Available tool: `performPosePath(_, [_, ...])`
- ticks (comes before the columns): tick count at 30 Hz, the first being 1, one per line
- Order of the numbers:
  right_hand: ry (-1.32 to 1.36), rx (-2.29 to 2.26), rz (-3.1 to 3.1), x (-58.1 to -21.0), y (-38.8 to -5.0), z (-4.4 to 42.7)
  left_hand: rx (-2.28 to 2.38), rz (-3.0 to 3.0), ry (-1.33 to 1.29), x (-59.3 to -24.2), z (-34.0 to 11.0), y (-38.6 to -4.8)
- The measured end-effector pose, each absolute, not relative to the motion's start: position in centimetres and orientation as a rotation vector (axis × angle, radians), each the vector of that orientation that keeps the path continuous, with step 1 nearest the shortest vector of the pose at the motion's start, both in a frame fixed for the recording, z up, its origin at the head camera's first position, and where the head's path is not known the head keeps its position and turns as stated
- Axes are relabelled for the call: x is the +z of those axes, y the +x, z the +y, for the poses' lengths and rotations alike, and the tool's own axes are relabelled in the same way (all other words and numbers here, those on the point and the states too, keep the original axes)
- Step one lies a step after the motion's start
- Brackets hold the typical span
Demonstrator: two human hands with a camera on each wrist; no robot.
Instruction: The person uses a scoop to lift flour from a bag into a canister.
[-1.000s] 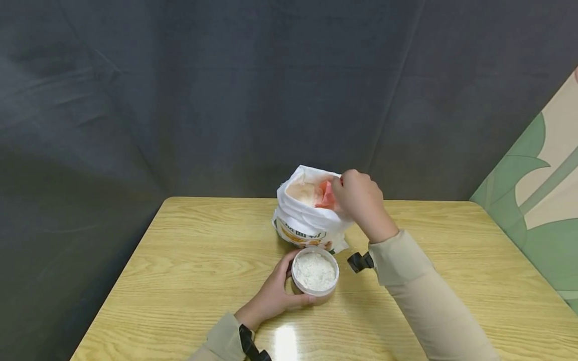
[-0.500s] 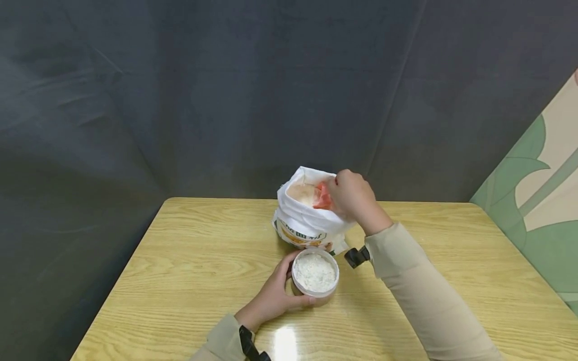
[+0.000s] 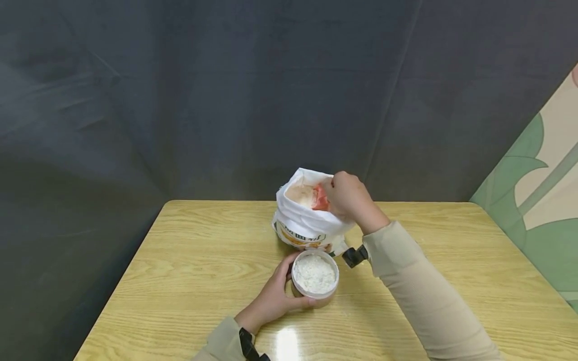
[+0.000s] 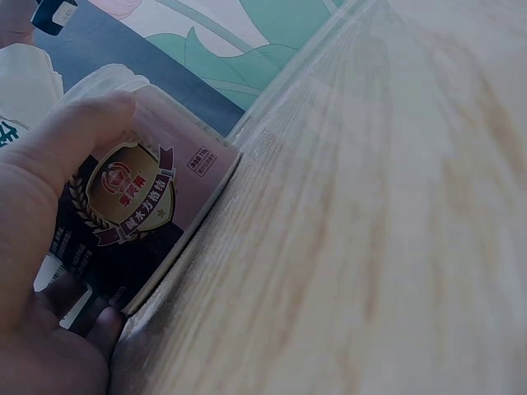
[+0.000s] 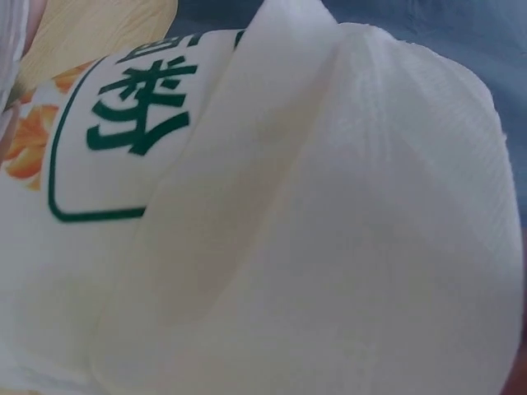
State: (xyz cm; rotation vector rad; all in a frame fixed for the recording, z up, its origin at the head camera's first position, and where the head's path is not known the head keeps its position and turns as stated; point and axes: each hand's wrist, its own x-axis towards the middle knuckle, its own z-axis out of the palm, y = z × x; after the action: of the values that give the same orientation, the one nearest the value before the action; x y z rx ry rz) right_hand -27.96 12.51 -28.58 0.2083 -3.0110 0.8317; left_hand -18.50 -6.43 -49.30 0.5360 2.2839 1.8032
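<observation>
An open white cloth-like flour bag (image 3: 301, 216) with green lettering stands near the table's back edge, off-white flour (image 3: 301, 195) visible inside. Over its right rim my right hand (image 3: 351, 196) is curled round the handle of a red scoop (image 3: 321, 198), which dips into the bag; the grip is partly hidden. In front of the bag a lidless round plastic jar (image 3: 316, 296) stands on the table, filled with white powder (image 3: 315, 273). My left hand (image 3: 274, 300) grips the jar from its left side. The left wrist view shows the jar's label (image 4: 128, 197), dark with a gold crest.
The wooden table (image 3: 203, 250) has a dark curtain (image 3: 271, 100) behind and to the left. A patterned green and beige panel (image 3: 542, 200) stands at the right. In the right wrist view the bag's side (image 5: 346, 214) fills most of the picture.
My right hand has shifted slightly left and lower over the bag, and the red scoop has moved a little with it. My left hand and the jar have stayed put.
</observation>
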Motion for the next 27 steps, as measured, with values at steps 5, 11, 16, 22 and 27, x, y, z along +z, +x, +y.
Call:
performPosePath(5, [0.223, 0.873, -2.994, -28.48, -27.92, 12.51, 1.803, 2.282, 0.536, -49.30, -6.33, -18.59])
performPosePath(11, [0.235, 0.956, -2.992, -28.56, -27.89, 12.51, 1.798, 2.287, 0.541, -49.35, -6.38, -18.69])
performPosePath(16, [0.285, 1.007, -2.976, -28.54, -27.72, 12.58, 1.799, 2.294, 0.545, -49.41, -6.46, -18.63])
performPosePath(22, [0.319, 1.088, -2.979, -28.41, -27.45, 12.81, 1.801, 2.298, 0.551, -49.41, -6.51, -18.55])
performPosePath(27, [0.314, 1.179, -2.979, -28.08, -27.40, 13.01, 1.800, 2.303, 0.552, -49.34, -6.63, -18.67])
